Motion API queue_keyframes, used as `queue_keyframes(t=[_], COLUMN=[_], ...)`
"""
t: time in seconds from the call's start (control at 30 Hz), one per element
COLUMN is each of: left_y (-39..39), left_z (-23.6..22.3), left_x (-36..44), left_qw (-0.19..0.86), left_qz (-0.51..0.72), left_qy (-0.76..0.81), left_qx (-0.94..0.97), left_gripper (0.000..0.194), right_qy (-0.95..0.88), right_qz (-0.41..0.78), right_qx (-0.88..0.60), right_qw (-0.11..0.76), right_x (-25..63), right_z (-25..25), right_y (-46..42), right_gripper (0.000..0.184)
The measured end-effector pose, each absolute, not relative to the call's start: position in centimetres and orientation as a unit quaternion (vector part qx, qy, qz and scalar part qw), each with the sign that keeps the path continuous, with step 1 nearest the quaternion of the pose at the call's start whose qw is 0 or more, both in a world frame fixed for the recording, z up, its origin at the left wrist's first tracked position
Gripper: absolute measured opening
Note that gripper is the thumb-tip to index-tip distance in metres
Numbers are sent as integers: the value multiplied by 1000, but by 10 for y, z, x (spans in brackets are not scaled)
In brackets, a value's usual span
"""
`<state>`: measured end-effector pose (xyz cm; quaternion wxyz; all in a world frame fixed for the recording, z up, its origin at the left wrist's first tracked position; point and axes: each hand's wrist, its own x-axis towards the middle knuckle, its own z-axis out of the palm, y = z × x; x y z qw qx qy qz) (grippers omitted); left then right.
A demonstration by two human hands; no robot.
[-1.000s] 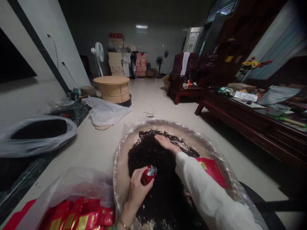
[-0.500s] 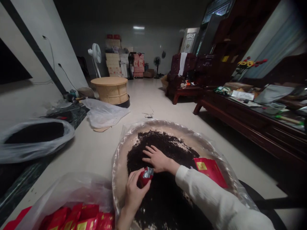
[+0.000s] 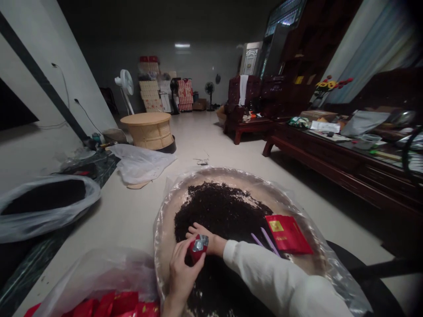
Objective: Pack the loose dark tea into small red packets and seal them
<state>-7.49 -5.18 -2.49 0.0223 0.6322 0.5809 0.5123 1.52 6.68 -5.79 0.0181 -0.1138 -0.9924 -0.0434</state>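
Note:
My left hand pinches a small red pouch with silvery foil showing at its mouth. Just behind it, my right hand lies low over dark loose material that looks like tea leaves, its visible fingers stretched out; the pouch hides part of this hand. The leaves are heaped in a wide round tray lined with clear plastic. Beyond my right sleeve, flat red pouches with a gold label lie on the tray's right side, beside purple sticks, perhaps tweezers.
A clear plastic bag of red pouches stands at the near left. Farther left is a bag of dark material. A wooden table lines the right, and a round bamboo-coloured stand is ahead on the floor.
My right hand has drawn back leftward and nearer, partly behind the pouch, uncovering the purple sticks. My left hand keeps its hold on the pouch. The camera view has shifted slightly.

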Motion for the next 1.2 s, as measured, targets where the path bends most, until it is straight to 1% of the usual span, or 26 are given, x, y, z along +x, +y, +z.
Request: queue_keyframes(t=[0.1, 0.2, 0.3, 0.37, 0.43, 0.53, 0.63, 0.67, 0.73, 0.83, 0.93, 0.97, 1.1, 1.2], left_y=[-51, -50, -48, -45, -42, -37, -31, -29, -26, -22, -19, -19, -16, -14], left_z=[-24, -22, -20, -20, -21, -22, -22, -21, -21, -20, -21, -21, -24, -26], left_x=[-72, -68, -64, -61, -58, -53, -48, -46, -41, -35, -30, -29, -26, -25], left_qw=[20, 30, 45, 53, 62, 75, 79, 79, 82, 93, 101, 102, 98, 88], left_qz=[513, 511, 506, 504, 505, 505, 505, 506, 509, 512, 508, 506, 500, 495], left_qy=[577, 569, 566, 566, 567, 572, 571, 569, 564, 559, 558, 558, 560, 561], left_qx=[635, 643, 649, 650, 648, 642, 642, 643, 645, 646, 648, 649, 653, 657], left_gripper=[30, 32, 32, 31, 31, 32, 33, 33, 33, 33, 34, 34, 34, 34], right_qy=[-993, -993, -989, -981, -960, -850, -630, -546, -379, -177, -64, -43, -29, -45], right_qz=[-46, -50, -36, -3, 67, 242, 402, 446, 531, 638, 699, 715, 757, 759], right_qx=[-101, -100, -135, -172, -220, -309, -390, -409, -426, -399, -346, -327, -268, -257], right_qw=[41, 44, 54, 86, 160, 351, 538, 580, 627, 635, 623, 616, 595, 597], right_x=[31, 52, 75, 89, 101, 112, 116, 117, 118, 123, 130, 132, 138, 139], right_z=[-51, -39, -23, -12, -2, 6, 7, 5, 1, -5, -6, -5, 1, 6], right_y=[65, 69, 77, 81, 83, 82, 80, 79, 79, 80, 79, 77, 70, 65], right_gripper=[14, 15, 17, 15, 12, 9, 12, 15, 20, 22, 15, 18, 41, 51])
